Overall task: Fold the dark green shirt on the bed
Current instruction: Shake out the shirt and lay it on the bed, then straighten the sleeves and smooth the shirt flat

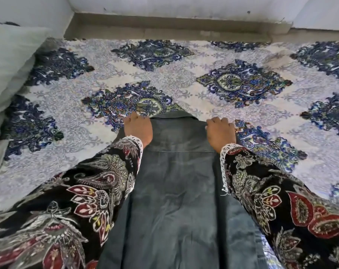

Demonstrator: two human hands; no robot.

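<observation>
Left hand, right hand grasping shoulders of dark green shirt on bed

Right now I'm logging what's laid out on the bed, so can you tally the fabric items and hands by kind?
Dark green shirt: 1
Patterned bedspread: 1
Pale pillow: 1
Hands, left hand and right hand, each at a far corner of the shirt: 2
Total: 5

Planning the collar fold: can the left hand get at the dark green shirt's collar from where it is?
Probably yes: the left hand already grips the dark green shirt beside its collar, nothing between.
</observation>
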